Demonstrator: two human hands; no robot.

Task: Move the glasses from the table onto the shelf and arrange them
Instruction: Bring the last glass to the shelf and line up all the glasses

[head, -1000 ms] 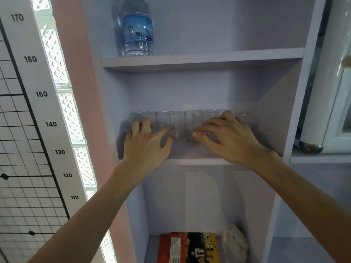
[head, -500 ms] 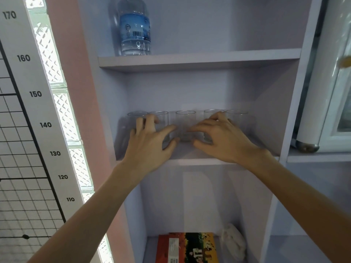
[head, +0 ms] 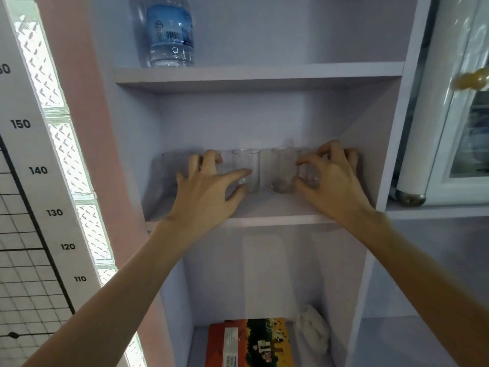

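Lilac shelf [head: 264,207] carries a row of glasses [head: 246,168] (upright); left hand [head: 209,192] and right hand [head: 330,178], fingers spread, cup its ends.

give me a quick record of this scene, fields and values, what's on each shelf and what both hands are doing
top shelf: clear plastic water bottle with blue label
middle shelf: row of clear drinking glasses, upright
centre glass: free, apart from its right neighbour
left hand: fingers spread around the second glass from the left
right hand: fingers curled around the rightmost glass
bottom shelf: red and yellow box, white crumpled item
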